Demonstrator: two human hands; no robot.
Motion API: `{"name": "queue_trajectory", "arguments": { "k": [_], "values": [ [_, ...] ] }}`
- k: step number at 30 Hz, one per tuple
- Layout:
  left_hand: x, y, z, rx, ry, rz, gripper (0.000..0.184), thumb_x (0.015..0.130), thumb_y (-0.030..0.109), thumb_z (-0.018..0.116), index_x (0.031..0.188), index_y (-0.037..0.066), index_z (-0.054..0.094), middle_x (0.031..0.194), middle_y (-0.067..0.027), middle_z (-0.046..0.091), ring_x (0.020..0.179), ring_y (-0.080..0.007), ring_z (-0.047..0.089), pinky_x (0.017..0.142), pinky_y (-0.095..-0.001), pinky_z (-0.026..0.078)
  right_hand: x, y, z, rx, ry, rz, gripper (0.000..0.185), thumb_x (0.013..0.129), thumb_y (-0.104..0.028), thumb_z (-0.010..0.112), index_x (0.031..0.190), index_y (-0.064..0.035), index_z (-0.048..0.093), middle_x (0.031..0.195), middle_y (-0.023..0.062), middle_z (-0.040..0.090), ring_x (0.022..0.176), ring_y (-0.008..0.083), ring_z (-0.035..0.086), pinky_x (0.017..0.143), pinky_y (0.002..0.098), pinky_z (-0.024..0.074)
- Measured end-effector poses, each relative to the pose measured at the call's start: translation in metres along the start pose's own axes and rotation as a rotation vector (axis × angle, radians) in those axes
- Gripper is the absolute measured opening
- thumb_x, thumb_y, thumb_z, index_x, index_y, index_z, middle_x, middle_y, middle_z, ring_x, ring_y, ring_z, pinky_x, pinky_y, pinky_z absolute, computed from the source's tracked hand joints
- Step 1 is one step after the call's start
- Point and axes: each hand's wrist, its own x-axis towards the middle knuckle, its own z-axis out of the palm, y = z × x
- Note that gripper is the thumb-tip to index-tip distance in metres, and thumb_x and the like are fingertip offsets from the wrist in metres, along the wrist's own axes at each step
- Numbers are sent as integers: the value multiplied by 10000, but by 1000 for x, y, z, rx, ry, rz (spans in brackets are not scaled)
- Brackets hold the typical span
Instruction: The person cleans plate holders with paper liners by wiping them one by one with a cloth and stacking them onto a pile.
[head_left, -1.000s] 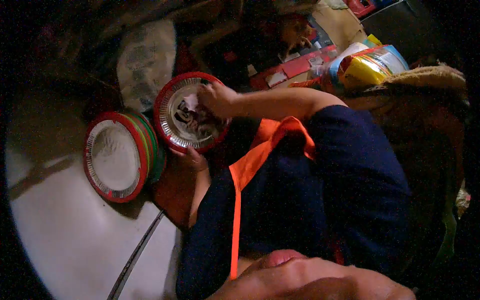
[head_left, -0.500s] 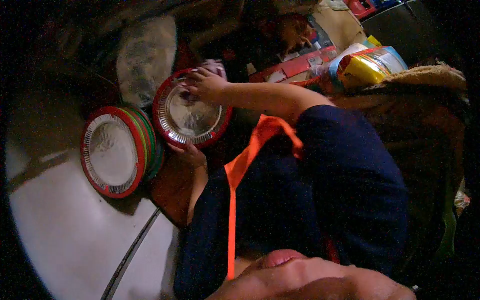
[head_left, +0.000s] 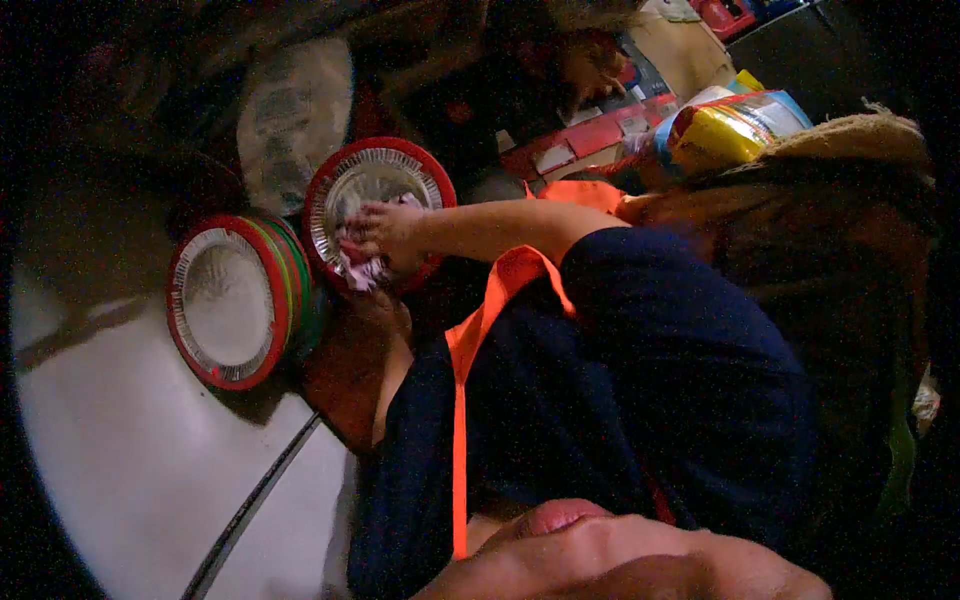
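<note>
A round silver plate with a red rim (head_left: 430,168) is tilted up in front of me. My left hand (head_left: 383,313) is at its lower edge, with the fingers mostly hidden behind the cloth and rim. Over the plate's lower part, my right hand (head_left: 390,235) presses a crumpled pinkish-white cloth (head_left: 362,268) against the surface, with its fingers bent over the cloth. Left of this plate leans a stack of similar plates (head_left: 228,305), with red, green and yellowish edges and a silver front face.
A pale printed sack (head_left: 292,125) lies behind the plates. At the upper right are red boxes (head_left: 580,140), a yellow shiny packet (head_left: 735,132) and rough brown sacking (head_left: 850,145). A dark rod or cable (head_left: 250,505) crosses the pale surface at lower left.
My right hand has swept the cloth from the plate's upper part down to its lower left edge. My left hand stays at the rim.
</note>
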Motion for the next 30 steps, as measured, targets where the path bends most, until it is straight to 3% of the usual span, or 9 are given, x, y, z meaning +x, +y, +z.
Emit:
{"name": "queue_trajectory", "arguments": {
  "k": [4,7,11,14,16,17,22,26,30],
  "values": [
    [8,3,-4,161,-23,-64,781,862,416,469,1387,-48,125,1286,-355,346,1136,-430,431,952,-452,345,-9,38,-21,-29,54,251,679,786,-498,484,1341,-123,375,1437,72,294,1367,250,141,1098,473,35],
    [15,0,6,257,223,349,667,884,369,438,1391,8,198,1327,-346,300,1172,-427,397,1000,-465,284,-40,47,-29,-104,16,489,647,782,-522,474,1336,-200,388,1401,71,354,1357,286,161,1087,507,54],
    [31,-12,-4,621,334,682,594,867,382,498,1378,147,307,1356,-240,337,1177,-399,412,997,-555,229,-73,17,-28,-18,-201,502,554,808,-444,462,1244,-104,495,1322,91,446,1305,242,287,1078,495,81],
    [33,-13,-14,975,-29,778,531,814,404,567,1300,261,409,1305,-94,450,1164,-305,460,959,-637,192,-67,12,-29,218,-353,395,465,793,-417,472,1148,-137,580,1222,106,535,1193,280,426,1052,475,149],
    [64,-33,-14,783,-95,1181,450,772,421,580,1188,271,500,1192,-5,540,1111,-219,508,938,-653,192,-62,11,-21,321,-470,347,416,774,-407,488,1093,-177,621,1192,107,549,1130,309,476,1028,467,211],
    [71,-20,-22,731,-104,1177,305,789,316,564,1081,227,566,1113,9,581,1067,-183,533,963,-606,211,-70,16,-3,745,-299,397,384,771,-387,501,1038,-148,640,1113,122,582,1063,305,515,995,442,270],
    [60,86,-65,514,-360,1009,286,705,150,608,989,184,620,1043,-1,606,1041,-189,542,982,-543,255,-110,-16,-68,2274,370,811,297,718,-215,538,906,-3,627,819,90,650,679,200,619,638,335,508],
    [75,123,-81,450,-482,970,271,638,46,577,888,127,645,980,-41,626,983,-224,565,930,-504,341,-133,-10,-50,2565,520,601,270,732,-232,526,852,-8,615,724,80,629,564,189,585,526,315,487],
    [76,194,-107,276,-158,1144,307,596,-32,559,879,66,629,895,-91,636,851,-280,595,769,-402,448,-147,21,-10,2653,458,432,258,745,-249,513,799,-14,604,629,71,609,450,178,551,415,295,466]
  ]
}}
